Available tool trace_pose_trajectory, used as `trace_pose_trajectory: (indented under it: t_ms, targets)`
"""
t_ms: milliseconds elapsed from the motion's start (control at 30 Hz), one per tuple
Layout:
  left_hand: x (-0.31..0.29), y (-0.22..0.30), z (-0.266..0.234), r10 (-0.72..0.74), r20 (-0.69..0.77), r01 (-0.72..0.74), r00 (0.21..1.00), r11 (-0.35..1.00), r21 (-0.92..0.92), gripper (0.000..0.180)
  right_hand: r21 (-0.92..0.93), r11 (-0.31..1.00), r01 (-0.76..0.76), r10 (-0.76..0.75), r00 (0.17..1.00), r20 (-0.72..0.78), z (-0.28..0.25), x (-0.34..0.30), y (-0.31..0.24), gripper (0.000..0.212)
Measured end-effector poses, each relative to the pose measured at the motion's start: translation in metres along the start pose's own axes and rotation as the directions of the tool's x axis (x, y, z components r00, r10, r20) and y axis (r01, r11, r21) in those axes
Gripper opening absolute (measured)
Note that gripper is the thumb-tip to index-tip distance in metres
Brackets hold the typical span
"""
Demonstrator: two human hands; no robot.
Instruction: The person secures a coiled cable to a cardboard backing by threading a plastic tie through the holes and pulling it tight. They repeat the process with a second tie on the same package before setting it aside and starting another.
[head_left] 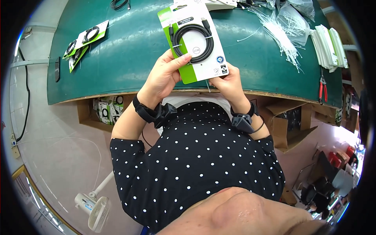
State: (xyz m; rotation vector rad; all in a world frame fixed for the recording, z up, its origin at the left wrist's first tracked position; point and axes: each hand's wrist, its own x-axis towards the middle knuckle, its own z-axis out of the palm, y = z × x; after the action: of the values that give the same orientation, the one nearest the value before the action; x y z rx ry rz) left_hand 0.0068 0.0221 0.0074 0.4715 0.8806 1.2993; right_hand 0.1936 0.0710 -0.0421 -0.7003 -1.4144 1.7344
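Between my hands, above the near edge of the green table, is a green and white cardboard packaging card [207, 72]. A coiled black braided cable [212, 45] lies against its front, held by white ties. My left hand [166, 72] grips the card's left side, its thumb pressed on the front beside the coil. My right hand [230, 80] is closed on the lower right corner, most of its fingers hidden behind the card. A thin white tie end [208, 85] pokes out below the card's bottom edge.
Carded cables [92, 35] lie at the table's left. Loose white zip ties [280, 37] spread on the right, near stacked cards [325, 49] and red-handled cutters [322, 89]. Below the table sit a box of carded cables [88, 113] and an open carton [282, 129]. A fan [98, 213] stands lower left.
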Motion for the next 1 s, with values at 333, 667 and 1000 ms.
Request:
trace_pose_trajectory:
  t_ms: [333, 667, 1000]
  targets:
    - [-0.006, -0.003, -0.004, 0.045, -0.037, -0.045, 0.998, 0.999, -0.003, 0.027, 0.014, 1.000, -0.007, 0.007, 1.000, 0.011, 0.005, 0.000, -0.004, 0.018]
    - [-0.010, -0.003, -0.009, -0.008, 0.005, 0.009, 1.000, 0.976, -0.217, 0.032, -0.012, 0.998, 0.067, -0.067, 0.998, -0.009, 0.021, -0.004, -0.010, 0.027]
    - [-0.012, -0.004, -0.009, -0.021, 0.034, 0.028, 0.999, 0.978, -0.204, 0.033, -0.173, 0.975, 0.137, -0.136, 0.991, 0.021, 0.018, -0.003, -0.011, 0.026]
